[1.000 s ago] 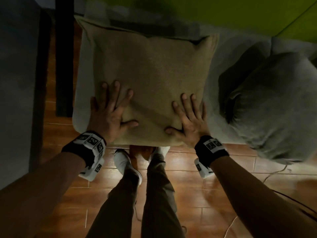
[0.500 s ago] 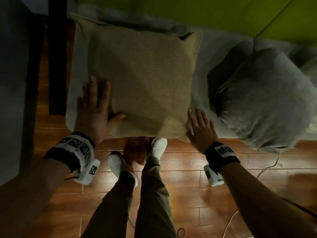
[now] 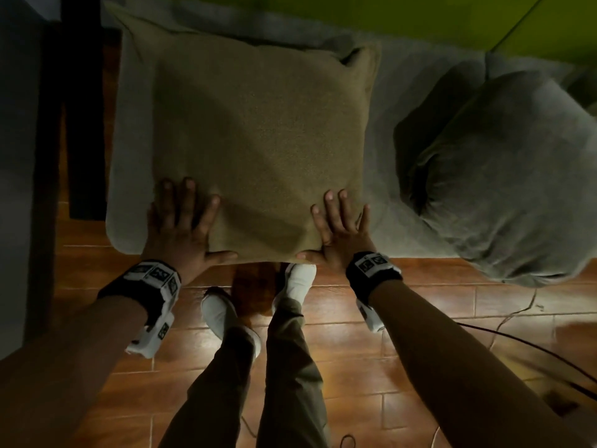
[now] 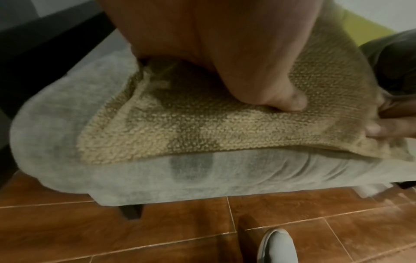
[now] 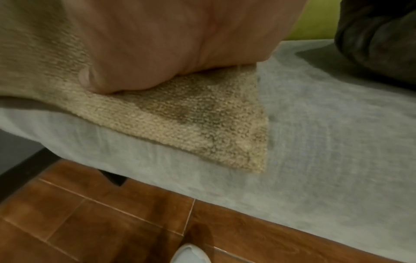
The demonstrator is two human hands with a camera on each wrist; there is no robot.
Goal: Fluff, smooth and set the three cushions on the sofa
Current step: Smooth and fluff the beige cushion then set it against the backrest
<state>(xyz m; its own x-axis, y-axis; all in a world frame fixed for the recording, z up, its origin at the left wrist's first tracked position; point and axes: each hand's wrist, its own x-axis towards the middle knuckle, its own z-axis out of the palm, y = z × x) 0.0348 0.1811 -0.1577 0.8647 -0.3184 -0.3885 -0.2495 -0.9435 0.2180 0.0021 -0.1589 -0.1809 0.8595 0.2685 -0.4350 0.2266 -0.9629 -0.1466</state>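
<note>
A tan woven cushion [image 3: 258,150] lies flat on the grey sofa seat [image 3: 384,202]. My left hand [image 3: 185,218] presses flat on its near left corner, fingers spread and straight. My right hand [image 3: 339,221] presses flat on the near right corner, its thumb along the front edge. In the left wrist view my left hand [image 4: 225,53] bears on the tan cushion [image 4: 180,128]. In the right wrist view my right hand [image 5: 168,44] pins the cushion's corner [image 5: 202,124]. A rumpled grey cushion [image 3: 504,176] lies to the right. Only these two cushions show.
A dark furniture post [image 3: 80,108] stands left of the sofa. My legs and white shoes [image 3: 223,315] stand on the brown tiled floor [image 3: 387,367] close to the seat's front edge. Cables [image 3: 517,334] trail over the floor at the right. A green surface [image 3: 420,17] runs behind the seat.
Half a second ago both hands were at the tan cushion's outer side edges. Now they have come back inward and press on its near corners.
</note>
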